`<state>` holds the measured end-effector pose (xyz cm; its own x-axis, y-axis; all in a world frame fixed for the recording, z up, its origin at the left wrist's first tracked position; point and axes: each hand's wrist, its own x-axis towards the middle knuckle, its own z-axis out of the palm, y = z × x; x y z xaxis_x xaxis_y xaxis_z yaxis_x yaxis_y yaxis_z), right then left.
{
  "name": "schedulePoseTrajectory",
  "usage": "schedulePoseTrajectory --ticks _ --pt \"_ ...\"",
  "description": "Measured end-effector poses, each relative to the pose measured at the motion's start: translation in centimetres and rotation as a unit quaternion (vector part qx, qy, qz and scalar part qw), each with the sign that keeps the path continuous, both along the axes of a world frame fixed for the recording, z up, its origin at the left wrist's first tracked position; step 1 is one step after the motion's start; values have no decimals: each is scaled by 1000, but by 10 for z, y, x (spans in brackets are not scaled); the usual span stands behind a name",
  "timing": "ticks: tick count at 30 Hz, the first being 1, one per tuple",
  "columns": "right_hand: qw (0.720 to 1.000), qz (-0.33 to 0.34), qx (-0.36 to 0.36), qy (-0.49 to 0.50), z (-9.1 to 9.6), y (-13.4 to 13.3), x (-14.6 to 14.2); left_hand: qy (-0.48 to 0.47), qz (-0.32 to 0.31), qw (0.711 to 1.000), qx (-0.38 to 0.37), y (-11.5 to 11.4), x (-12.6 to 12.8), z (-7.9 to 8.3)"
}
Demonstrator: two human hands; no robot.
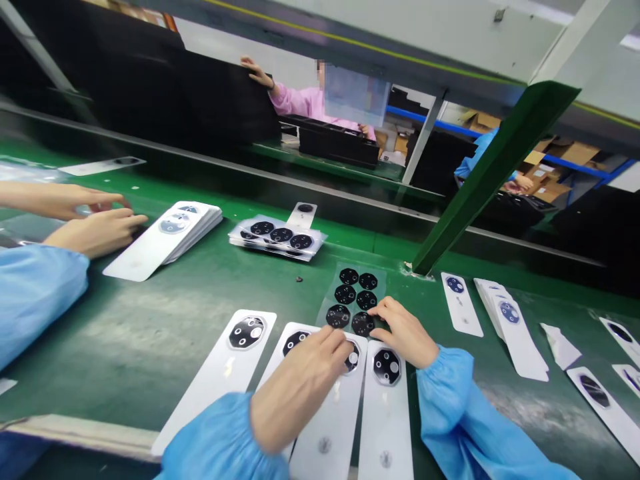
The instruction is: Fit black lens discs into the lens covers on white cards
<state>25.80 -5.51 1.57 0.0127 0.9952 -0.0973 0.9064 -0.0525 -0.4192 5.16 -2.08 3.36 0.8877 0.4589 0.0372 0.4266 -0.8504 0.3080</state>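
My left hand [305, 380] is over a white phone-shaped panel [327, 413], its fingers pinched together at the panel's black camera patch; the fingertips hide what they hold. My right hand [407, 333] has its thumb and index finger apart, touching the right edge of a black octagonal sticker [362, 324]. That sticker lies at the lower right of a clear sheet [327, 303] bearing several such stickers in two columns. To the right stands another white panel [385, 427] with a black camera patch. A further panel [210, 380] lies slanted at the left, and one is partly under my left hand.
A co-worker's two hands [95, 223] work at the left beside a stack of white panels [150, 247]. Behind lies a pile of sticker sheets [277, 238]. A green post [493, 183] rises from the bench. More panels [520, 340] and crumpled white paper [560, 347] lie right.
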Motion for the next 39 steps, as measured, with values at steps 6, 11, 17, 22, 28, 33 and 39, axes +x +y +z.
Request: schedulePoseTrajectory --ticks 6,11,17,22,28,33,39 --pt "999 -9 -44 -7 2 24 -7 -46 43 994 -92 -5 -88 -7" --pt "996 -12 -88 -15 10 34 -12 -85 148 985 -28 47 -154 -35" --pt "992 -16 -121 -18 13 37 -14 -24 144 985 -88 94 -161 -24" --pt "992 -21 -125 -20 11 37 -15 -2 107 990 -95 112 -137 -23" --pt "992 -21 -122 -18 6 43 -11 19 83 992 -91 125 -123 -34" --pt "996 -24 -84 -20 6 34 -16 30 90 991 -94 129 -117 -30" --pt "999 -33 -7 -24 7 10 -28 -5 88 986 -139 118 -124 -17"
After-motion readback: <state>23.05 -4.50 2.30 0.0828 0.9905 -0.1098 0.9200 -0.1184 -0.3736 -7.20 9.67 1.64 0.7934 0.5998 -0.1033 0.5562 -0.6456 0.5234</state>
